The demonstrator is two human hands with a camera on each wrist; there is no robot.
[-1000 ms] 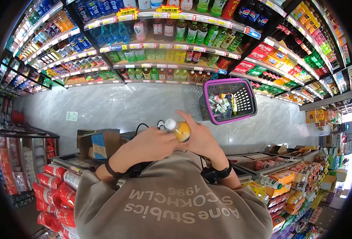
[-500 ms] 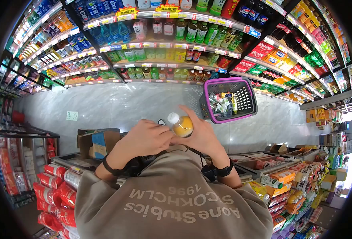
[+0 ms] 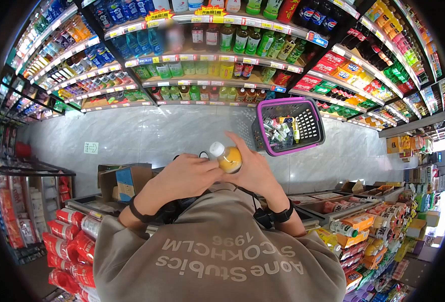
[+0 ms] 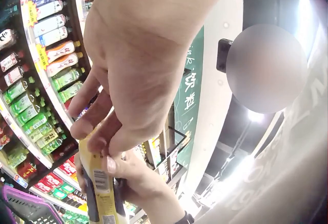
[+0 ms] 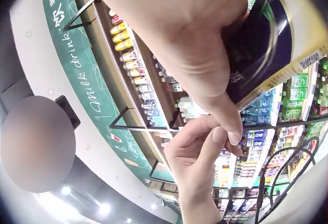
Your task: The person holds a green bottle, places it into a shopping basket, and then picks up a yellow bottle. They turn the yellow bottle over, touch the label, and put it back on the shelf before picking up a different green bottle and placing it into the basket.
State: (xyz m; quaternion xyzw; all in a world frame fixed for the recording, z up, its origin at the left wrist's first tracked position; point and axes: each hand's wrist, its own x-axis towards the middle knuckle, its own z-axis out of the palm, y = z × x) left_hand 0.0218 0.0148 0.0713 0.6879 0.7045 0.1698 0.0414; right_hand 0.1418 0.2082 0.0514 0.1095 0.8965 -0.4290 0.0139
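The left hand (image 3: 190, 176), a black band (image 3: 141, 211) round its wrist, has its fingers bent against a bottle (image 3: 230, 160); whether they pinch it, I cannot tell. In the right-wrist view its fingertips meet the other thumb. The bottle, yellow with a white cap (image 3: 216, 149), is held tilted in front of the person's body, the cap pointing away. On its other side the right hand (image 3: 255, 173) grips it, thumb and fingers about the label.

Around them, at far left, red packages (image 3: 64, 244) are stacked beside the person's sleeve, and an opened cardboard box (image 3: 139, 176) sits near the left forearm. A green-and-white arrow sign (image 3: 91, 147) marks the grey floor (image 3: 177, 126). Ahead, shelves (image 3: 215, 57) carry rows of bottled drinks. Right of these, well apart from the hands, a dark basket with a purple rim (image 3: 295, 149) stands on the floor with several small items (image 3: 280, 132) inside. At lower right, a green-capped bottle (image 3: 343, 229) lies among orange boxes.
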